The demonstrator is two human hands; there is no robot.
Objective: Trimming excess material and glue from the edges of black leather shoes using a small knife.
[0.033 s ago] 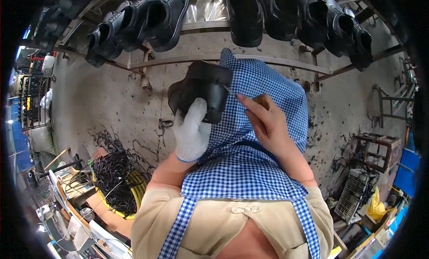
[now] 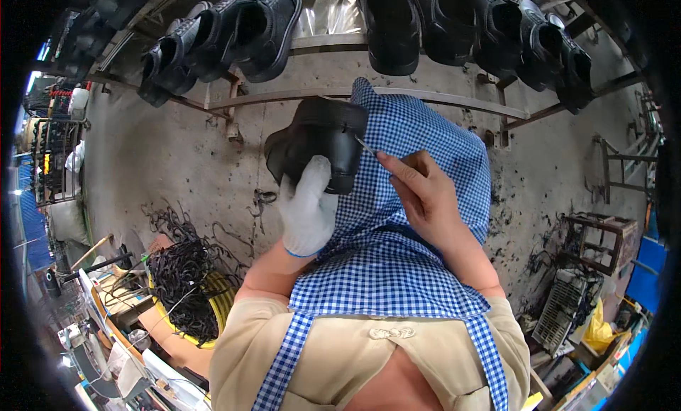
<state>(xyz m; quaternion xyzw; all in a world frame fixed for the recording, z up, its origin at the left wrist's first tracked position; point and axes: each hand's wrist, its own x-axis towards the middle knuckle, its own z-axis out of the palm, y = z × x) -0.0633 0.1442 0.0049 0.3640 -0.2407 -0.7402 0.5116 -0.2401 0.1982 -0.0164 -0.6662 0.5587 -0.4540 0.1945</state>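
Observation:
A black shoe [image 2: 319, 138] is held up over my lap, its smooth dark side facing me. My left hand [image 2: 311, 209], in a white knit glove, is closed on the shoe's near edge, the thumb lying on the black surface. Bare, my right hand [image 2: 424, 194] pinches a thin metal tool [image 2: 366, 146] with the index finger stretched along it. The tool's tip meets the right edge of the shoe, by a small dark notch. Its handle is hidden in my palm. A blue-and-white checked apron [image 2: 425, 134] covers my lap below the shoe.
Several black shoes [image 2: 392, 28] stand on a metal rack [image 2: 383, 97] ahead. At the lower left, a yellow basket [image 2: 221, 297] holds a heap of black strips [image 2: 181, 283]. Dark scraps litter the concrete floor [image 2: 177, 148]. A small stool-like frame [image 2: 603, 240] stands on the right.
The shoe has shifted very slightly left, and a little more of the thin metal tool shows between it and my right fingers. Both hands keep their hold.

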